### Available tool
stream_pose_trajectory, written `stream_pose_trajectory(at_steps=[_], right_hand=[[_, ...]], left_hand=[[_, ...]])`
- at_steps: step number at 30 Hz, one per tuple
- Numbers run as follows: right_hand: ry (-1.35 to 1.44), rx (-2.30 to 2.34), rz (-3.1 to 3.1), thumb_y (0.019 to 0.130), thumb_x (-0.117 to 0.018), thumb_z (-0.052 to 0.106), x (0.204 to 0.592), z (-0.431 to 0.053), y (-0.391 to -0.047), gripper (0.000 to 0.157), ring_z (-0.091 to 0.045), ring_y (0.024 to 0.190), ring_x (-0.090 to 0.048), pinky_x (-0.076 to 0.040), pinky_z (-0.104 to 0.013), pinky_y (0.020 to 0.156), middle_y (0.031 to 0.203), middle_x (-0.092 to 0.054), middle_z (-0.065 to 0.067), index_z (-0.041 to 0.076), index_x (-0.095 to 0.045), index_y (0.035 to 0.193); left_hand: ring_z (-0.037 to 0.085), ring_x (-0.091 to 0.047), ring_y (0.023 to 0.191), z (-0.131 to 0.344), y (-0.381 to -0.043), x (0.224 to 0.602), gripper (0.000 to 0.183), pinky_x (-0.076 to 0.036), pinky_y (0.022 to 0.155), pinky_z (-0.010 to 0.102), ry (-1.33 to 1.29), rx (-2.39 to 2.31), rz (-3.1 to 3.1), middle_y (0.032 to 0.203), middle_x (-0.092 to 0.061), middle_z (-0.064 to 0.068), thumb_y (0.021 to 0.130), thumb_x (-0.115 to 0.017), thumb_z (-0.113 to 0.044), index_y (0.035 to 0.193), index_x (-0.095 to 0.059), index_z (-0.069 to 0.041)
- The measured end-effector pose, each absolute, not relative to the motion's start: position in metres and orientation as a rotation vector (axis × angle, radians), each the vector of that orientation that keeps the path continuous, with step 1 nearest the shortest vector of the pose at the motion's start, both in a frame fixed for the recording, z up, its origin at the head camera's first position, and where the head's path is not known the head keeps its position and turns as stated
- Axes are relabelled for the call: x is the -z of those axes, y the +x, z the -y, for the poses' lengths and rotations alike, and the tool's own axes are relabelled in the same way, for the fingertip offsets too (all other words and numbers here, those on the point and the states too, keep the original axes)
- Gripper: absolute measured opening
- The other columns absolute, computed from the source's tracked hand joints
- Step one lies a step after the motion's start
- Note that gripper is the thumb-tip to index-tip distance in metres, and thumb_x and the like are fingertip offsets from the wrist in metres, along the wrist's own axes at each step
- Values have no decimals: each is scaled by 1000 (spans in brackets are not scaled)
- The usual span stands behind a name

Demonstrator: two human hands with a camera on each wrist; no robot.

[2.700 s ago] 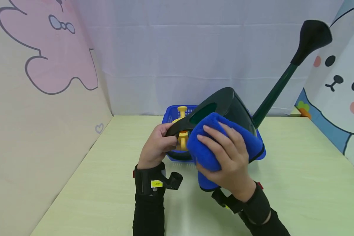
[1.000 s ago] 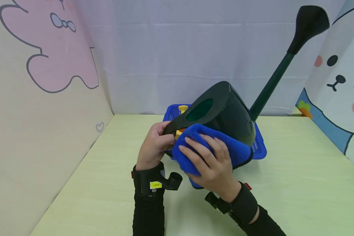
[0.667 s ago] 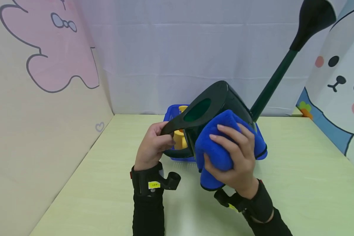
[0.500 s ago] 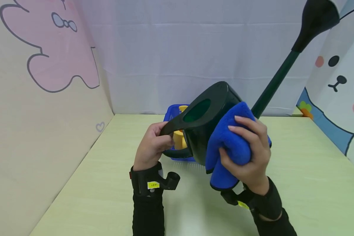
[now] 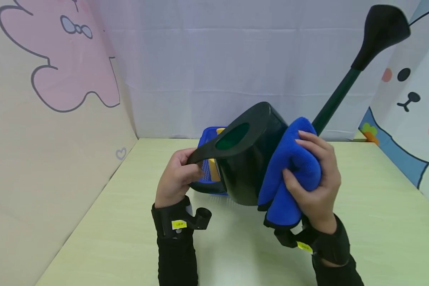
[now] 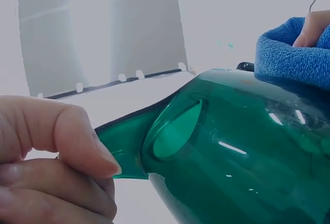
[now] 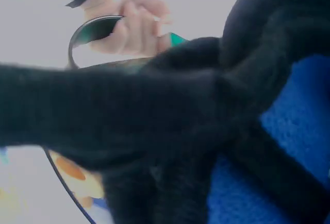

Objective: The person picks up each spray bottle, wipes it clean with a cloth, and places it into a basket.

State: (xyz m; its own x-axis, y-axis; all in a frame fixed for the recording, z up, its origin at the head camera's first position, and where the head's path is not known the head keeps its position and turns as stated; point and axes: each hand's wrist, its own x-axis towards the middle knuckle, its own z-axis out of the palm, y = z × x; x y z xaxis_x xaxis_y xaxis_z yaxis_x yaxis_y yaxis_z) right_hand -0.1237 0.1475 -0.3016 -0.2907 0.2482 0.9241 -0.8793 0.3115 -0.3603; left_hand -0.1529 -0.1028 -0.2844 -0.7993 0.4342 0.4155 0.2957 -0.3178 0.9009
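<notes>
A dark green watering can [image 5: 243, 174] is held up above the table, tilted, its long spout ending in a black rose [image 5: 384, 33] at upper right. My left hand [image 5: 176, 176] grips the can's looped handle on its left side. In my right hand [image 5: 318, 182] is a folded blue cloth [image 5: 289, 171] with black edging, pressed against the can's side near the base of the spout. The left wrist view shows the can's shiny green body [image 6: 247, 152] close up, with the cloth [image 6: 294, 54] at its upper right. Black edging of the cloth blocks much of the right wrist view.
Behind the can stands a blue basket [image 5: 208, 137] holding a yellow object [image 5: 213, 170], mostly hidden. The pale table [image 5: 111, 238] reaches back to a white curtain [image 5: 200, 79]. Printed panels flank it on both sides.
My right hand has gone left, then swept back right along the can with the cloth, up to the spout's base. The can has shifted slightly left with my left hand, which keeps its grip.
</notes>
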Motion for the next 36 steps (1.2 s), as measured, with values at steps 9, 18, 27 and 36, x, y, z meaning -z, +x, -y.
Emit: stream_pose_trajectory(at_steps=[9,18,27,36], right_hand=[[590,-854,1394,72,-62,40,313,-116,-124,45,-36,103,-50,-41,-53,88,110,-58,-15,3,-58,97],[776,-297,1468,76,-57,41,335,-78,-121,41,-35,101,-47,-39,-51,80,108,-59,-13,10,-61,102],[836,-321,1466,75,-58,43,332,-82,-124,42,-33,101,-49,-40,-49,81,107,-61,-11,11,-63,101],[700,-809,1340,73,-61,44,316,-109,-131,42,-35,101,-49,-41,-45,88,105,-60,-12,5,-61,90]], left_hand=[[14,-23,43,99,-154,285,22,-13,44,30,908,-2321,-1744,50,-28,-3,71,-40,7,70,-53,-12],[10,-29,44,92,-153,284,17,-23,41,20,851,-2303,-1740,52,-38,-6,72,-43,4,77,-55,-8],[10,-29,43,96,-153,282,17,-23,42,20,819,-2313,-1750,51,-36,-6,72,-43,6,78,-53,-7],[12,-26,42,105,-156,284,21,-14,43,28,859,-2351,-1687,51,-31,-4,72,-42,8,72,-53,-10]])
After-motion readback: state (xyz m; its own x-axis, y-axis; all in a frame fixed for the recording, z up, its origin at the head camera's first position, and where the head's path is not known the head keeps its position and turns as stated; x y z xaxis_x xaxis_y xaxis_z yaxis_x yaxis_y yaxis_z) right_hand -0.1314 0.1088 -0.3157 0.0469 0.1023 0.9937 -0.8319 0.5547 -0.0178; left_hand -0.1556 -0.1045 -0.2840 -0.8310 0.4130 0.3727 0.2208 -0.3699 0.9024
